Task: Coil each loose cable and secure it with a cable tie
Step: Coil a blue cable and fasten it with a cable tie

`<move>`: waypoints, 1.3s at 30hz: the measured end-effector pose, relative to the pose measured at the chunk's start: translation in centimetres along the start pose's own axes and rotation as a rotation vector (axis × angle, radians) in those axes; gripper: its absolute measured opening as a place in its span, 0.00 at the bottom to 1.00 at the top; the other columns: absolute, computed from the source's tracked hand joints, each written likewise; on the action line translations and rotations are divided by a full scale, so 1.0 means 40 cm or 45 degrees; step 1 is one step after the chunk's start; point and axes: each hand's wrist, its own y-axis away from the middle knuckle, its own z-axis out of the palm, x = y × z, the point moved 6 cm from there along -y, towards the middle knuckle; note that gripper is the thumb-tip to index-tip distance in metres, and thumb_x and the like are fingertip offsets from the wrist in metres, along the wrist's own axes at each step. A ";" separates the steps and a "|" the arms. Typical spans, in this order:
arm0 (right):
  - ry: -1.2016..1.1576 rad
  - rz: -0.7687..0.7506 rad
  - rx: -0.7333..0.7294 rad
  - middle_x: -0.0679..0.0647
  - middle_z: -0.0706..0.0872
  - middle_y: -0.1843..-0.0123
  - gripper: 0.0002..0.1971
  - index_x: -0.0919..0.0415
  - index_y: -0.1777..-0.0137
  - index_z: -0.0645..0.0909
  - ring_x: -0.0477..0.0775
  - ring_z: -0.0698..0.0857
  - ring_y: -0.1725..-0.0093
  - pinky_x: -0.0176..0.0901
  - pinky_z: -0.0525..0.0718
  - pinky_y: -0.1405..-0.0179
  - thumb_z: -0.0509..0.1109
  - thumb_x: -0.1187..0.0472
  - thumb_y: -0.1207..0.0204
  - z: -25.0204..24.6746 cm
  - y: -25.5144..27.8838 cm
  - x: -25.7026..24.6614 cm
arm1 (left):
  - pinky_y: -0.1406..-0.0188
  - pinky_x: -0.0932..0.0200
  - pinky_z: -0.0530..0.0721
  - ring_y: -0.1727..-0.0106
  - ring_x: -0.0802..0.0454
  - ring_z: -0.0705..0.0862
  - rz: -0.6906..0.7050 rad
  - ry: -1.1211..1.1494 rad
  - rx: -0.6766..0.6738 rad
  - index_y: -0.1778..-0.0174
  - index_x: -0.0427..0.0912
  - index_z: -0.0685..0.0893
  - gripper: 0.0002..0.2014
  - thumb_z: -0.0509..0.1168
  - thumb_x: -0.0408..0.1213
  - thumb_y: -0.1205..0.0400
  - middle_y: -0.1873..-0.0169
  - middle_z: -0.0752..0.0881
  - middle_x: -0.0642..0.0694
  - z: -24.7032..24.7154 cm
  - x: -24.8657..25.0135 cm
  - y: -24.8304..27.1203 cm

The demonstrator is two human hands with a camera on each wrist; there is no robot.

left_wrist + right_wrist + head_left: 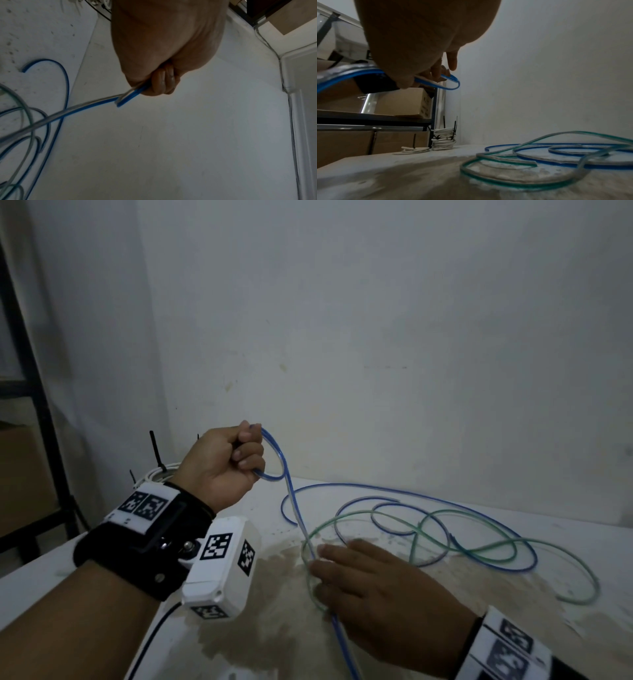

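Observation:
My left hand (222,467) is raised above the table's back left and grips a small loop of the blue cable (298,522) in its fist; in the left wrist view the curled fingers (163,81) close on the doubled blue cable (85,106). From there the cable runs down to my right hand (370,590), which is low over the white table (428,638) and holds the cable between thumb and fingers. The rest of the blue cable (556,162) sprawls in loose curves on the table, tangled with a green cable (342,517) (505,182).
White cable coils (157,472) (444,140) bound with black ties (154,446) stand at the table's back left corner. A black shelf frame (34,405) with cardboard boxes (24,474) is on the left. A white wall closes the back.

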 end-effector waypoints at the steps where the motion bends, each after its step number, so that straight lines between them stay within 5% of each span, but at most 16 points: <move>1: -0.001 -0.008 -0.005 0.48 0.85 0.37 0.13 0.48 0.46 0.83 0.51 0.79 0.33 0.47 0.79 0.36 0.62 0.50 0.28 0.004 -0.005 -0.007 | 0.85 0.71 0.59 0.85 0.59 0.61 0.006 0.025 0.010 0.60 0.40 0.73 0.12 0.50 0.34 0.12 0.79 0.69 0.54 0.000 0.003 -0.001; 4: 0.009 0.015 0.047 0.50 0.85 0.38 0.18 0.50 0.45 0.83 0.51 0.79 0.33 0.47 0.79 0.36 0.69 0.41 0.29 0.006 -0.009 -0.006 | 0.85 0.71 0.59 0.85 0.59 0.61 0.004 0.068 0.025 0.59 0.39 0.73 0.12 0.50 0.34 0.12 0.79 0.69 0.54 -0.002 0.007 -0.003; 7: -0.145 0.109 0.160 0.53 0.84 0.34 0.24 0.57 0.35 0.76 0.51 0.79 0.33 0.45 0.78 0.34 0.63 0.40 0.21 0.004 0.005 0.010 | 0.85 0.71 0.59 0.84 0.59 0.61 0.005 0.023 0.046 0.59 0.39 0.73 0.12 0.50 0.34 0.12 0.79 0.69 0.54 -0.007 0.005 -0.003; 9: -0.505 0.413 0.349 0.41 0.80 0.29 0.25 0.54 0.28 0.73 0.39 0.77 0.30 0.32 0.73 0.32 0.57 0.39 0.18 -0.015 0.021 0.039 | 0.86 0.71 0.59 0.85 0.60 0.61 0.004 -0.022 0.090 0.59 0.39 0.73 0.12 0.50 0.34 0.12 0.79 0.69 0.54 -0.018 -0.001 -0.005; 11: -1.040 0.862 0.634 0.26 0.79 0.34 0.27 0.49 0.32 0.79 0.28 0.75 0.33 0.21 0.71 0.37 0.58 0.35 0.23 -0.018 0.048 0.078 | 0.86 0.70 0.59 0.85 0.60 0.61 0.005 -0.044 0.136 0.59 0.39 0.73 0.12 0.49 0.33 0.11 0.79 0.69 0.53 -0.030 -0.010 -0.008; 14: -1.535 1.313 1.142 0.46 0.90 0.48 0.16 0.51 0.50 0.87 0.45 0.87 0.44 0.39 0.82 0.45 0.60 0.45 0.21 -0.009 0.080 0.137 | 0.87 0.70 0.60 0.85 0.61 0.61 -0.025 -0.034 0.158 0.60 0.38 0.73 0.13 0.49 0.33 0.11 0.79 0.69 0.53 -0.036 -0.036 -0.009; 16: -1.951 1.502 1.308 0.53 0.91 0.57 0.17 0.56 0.54 0.85 0.55 0.89 0.48 0.48 0.84 0.51 0.57 0.51 0.16 0.016 0.090 0.181 | 0.87 0.70 0.61 0.85 0.60 0.62 -0.062 -0.009 0.153 0.59 0.38 0.73 0.12 0.50 0.34 0.11 0.79 0.70 0.52 -0.030 -0.060 -0.008; 22: -2.606 1.844 1.546 0.58 0.88 0.67 0.20 0.64 0.59 0.75 0.50 0.90 0.71 0.48 0.89 0.74 0.54 0.49 0.15 0.051 0.137 0.255 | 0.88 0.71 0.62 0.86 0.61 0.63 -0.105 0.106 0.125 0.59 0.37 0.74 0.12 0.51 0.34 0.12 0.80 0.70 0.52 -0.003 -0.082 0.001; 27: -2.580 1.917 1.326 0.59 0.89 0.66 0.16 0.64 0.61 0.78 0.52 0.89 0.72 0.49 0.88 0.75 0.57 0.56 0.16 0.084 0.178 0.250 | 0.86 0.72 0.63 0.86 0.60 0.63 0.026 0.278 0.129 0.61 0.37 0.73 0.13 0.49 0.32 0.12 0.81 0.70 0.52 -0.001 -0.035 -0.003; 30: -2.429 1.771 0.979 0.58 0.89 0.62 0.15 0.64 0.54 0.82 0.53 0.88 0.69 0.46 0.86 0.72 0.59 0.54 0.17 0.076 0.166 0.237 | 0.86 0.72 0.62 0.86 0.60 0.62 0.087 0.279 0.113 0.63 0.39 0.72 0.14 0.49 0.33 0.11 0.82 0.70 0.53 -0.001 -0.013 -0.005; 34: -1.063 1.569 -0.093 0.54 0.90 0.50 0.11 0.63 0.44 0.85 0.52 0.88 0.54 0.43 0.80 0.54 0.66 0.58 0.19 0.080 0.190 0.245 | 0.86 0.71 0.59 0.85 0.60 0.61 0.074 0.074 0.035 0.62 0.41 0.72 0.13 0.50 0.34 0.12 0.79 0.68 0.54 0.017 0.009 0.008; 35: -0.729 1.530 -0.204 0.56 0.89 0.46 0.12 0.63 0.43 0.85 0.53 0.87 0.50 0.42 0.78 0.50 0.64 0.59 0.18 0.071 0.200 0.259 | 0.86 0.71 0.59 0.85 0.60 0.61 0.056 0.036 0.007 0.62 0.41 0.73 0.13 0.51 0.35 0.12 0.79 0.68 0.55 0.026 0.009 0.014; 39: -0.711 1.605 0.459 0.56 0.87 0.41 0.13 0.60 0.38 0.82 0.52 0.83 0.45 0.34 0.71 0.50 0.60 0.60 0.16 -0.013 0.163 0.273 | 0.85 0.70 0.55 0.85 0.60 0.60 -0.057 -0.151 -0.119 0.62 0.42 0.74 0.12 0.52 0.36 0.13 0.79 0.65 0.55 0.102 -0.035 0.051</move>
